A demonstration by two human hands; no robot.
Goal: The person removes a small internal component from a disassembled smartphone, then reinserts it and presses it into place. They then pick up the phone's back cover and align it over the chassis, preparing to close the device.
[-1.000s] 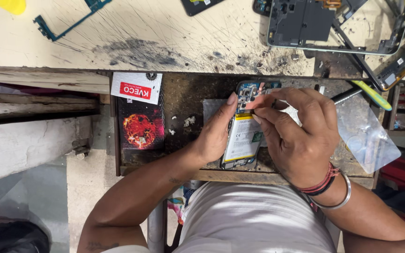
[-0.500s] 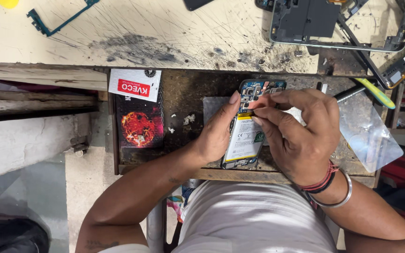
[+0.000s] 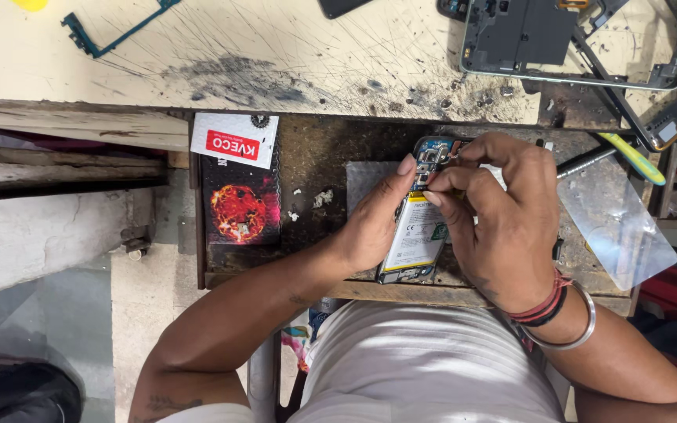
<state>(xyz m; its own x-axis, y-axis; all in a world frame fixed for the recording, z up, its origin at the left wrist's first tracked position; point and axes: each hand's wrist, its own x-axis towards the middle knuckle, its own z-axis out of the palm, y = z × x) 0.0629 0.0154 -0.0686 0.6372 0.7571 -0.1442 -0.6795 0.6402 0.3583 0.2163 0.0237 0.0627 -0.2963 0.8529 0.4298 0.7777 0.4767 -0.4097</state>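
An opened phone [image 3: 417,235] with its white battery and blue circuit board exposed lies in a pulled-out wooden drawer [image 3: 315,164]. My left hand [image 3: 374,223] grips the phone along its left side, thumb up by the board. My right hand [image 3: 499,215] is over the phone's right side, its fingertips pinched together on a small part at the top of the board. What the pinched fingers hold is too small to tell.
A red and black card packet [image 3: 238,188] lies at the drawer's left. A clear plastic sheet [image 3: 624,231] and a green-handled tool [image 3: 628,157] sit at the right. On the scratched bench top [image 3: 276,55] above lie phone frames [image 3: 558,39] and a teal flex strip [image 3: 111,31].
My right hand's fingertips have shifted slightly up toward the top of the board. The left hand and the phone have stayed in place.
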